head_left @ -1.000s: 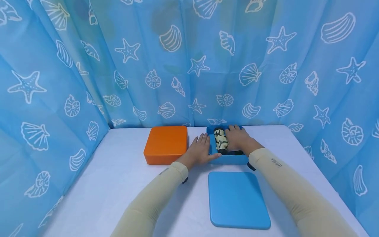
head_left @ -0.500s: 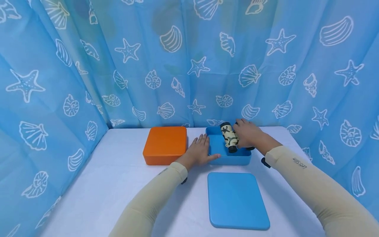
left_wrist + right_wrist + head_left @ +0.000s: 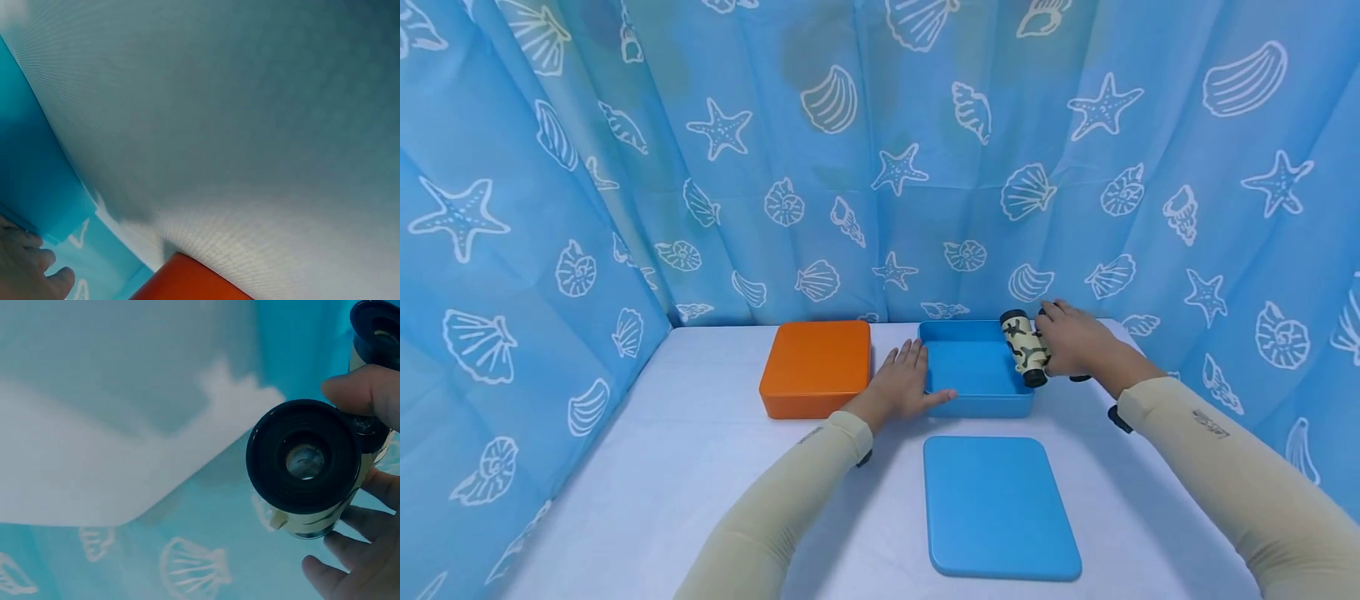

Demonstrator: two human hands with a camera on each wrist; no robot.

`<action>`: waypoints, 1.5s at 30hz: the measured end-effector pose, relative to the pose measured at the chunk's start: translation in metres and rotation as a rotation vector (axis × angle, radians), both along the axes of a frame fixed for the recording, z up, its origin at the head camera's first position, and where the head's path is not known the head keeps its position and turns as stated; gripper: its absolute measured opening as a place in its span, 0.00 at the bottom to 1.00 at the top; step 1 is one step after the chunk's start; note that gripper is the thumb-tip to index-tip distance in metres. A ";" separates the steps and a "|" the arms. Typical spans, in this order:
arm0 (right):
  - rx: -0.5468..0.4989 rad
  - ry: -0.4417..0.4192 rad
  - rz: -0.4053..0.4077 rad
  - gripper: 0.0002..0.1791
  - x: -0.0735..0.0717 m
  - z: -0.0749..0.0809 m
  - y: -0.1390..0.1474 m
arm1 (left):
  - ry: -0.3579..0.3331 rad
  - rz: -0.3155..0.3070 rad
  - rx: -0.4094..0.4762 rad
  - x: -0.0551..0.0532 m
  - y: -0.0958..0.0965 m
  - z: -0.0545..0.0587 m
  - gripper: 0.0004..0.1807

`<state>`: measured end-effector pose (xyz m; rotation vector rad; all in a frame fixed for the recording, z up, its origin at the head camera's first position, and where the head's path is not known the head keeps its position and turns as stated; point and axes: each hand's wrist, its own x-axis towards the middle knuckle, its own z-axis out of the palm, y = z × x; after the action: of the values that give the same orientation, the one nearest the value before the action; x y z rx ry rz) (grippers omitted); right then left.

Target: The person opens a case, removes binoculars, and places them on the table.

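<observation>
A pair of camouflage-patterned binoculars (image 3: 1025, 346) with black ends is gripped by my right hand (image 3: 1075, 337) over the right side of an open blue box (image 3: 977, 406). In the right wrist view, the thumb lies across the middle of the binoculars (image 3: 304, 456), with fingers on the far side. My left hand (image 3: 904, 379) rests its spread, straight fingers on the box's left wall, the thumb along its front. Only some left fingertips (image 3: 28, 240) show in the left wrist view, beside the blue box wall (image 3: 37, 150).
An orange lidded box (image 3: 820, 358) stands left of the blue box. Nearer on the white table (image 3: 647, 492) lies a flat blue lid (image 3: 1000, 508). A blue curtain with shell prints (image 3: 865, 167) hangs behind and at both sides.
My right hand has lifted the binoculars from inside the blue box and carried them right, to its right wall. The left hand has stayed on the box.
</observation>
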<state>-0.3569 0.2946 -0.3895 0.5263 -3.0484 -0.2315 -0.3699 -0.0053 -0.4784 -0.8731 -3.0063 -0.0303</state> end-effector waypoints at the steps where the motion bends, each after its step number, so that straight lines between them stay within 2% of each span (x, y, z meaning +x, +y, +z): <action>1: 0.005 0.001 0.002 0.42 0.001 -0.001 0.004 | 0.006 -0.004 -0.001 0.000 0.000 0.000 0.65; 10: 0.014 -0.040 -0.066 0.41 -0.002 -0.027 0.039 | -0.006 0.001 -0.005 0.002 -0.001 -0.003 0.63; 17: -0.013 -0.071 -0.123 0.37 -0.008 -0.039 0.058 | 0.013 -0.006 0.001 0.001 -0.003 -0.002 0.64; 23: -0.039 -0.106 -0.158 0.41 -0.013 -0.052 0.071 | 0.005 -0.003 -0.001 0.000 -0.003 -0.002 0.65; 30: -0.045 -0.114 -0.181 0.45 -0.016 -0.064 0.081 | 0.006 -0.008 -0.002 0.001 -0.002 -0.001 0.64; 41: -0.097 -0.155 -0.249 0.43 -0.012 -0.072 0.082 | -0.006 -0.009 0.010 0.001 -0.001 -0.001 0.64; 45: -0.097 -0.140 -0.260 0.42 -0.015 -0.078 0.084 | -0.008 -0.008 0.006 0.000 -0.001 -0.001 0.65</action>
<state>-0.3721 0.3783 -0.4671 0.1445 -3.2392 -0.0557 -0.3696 -0.0059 -0.4796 -0.8872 -3.0086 -0.0438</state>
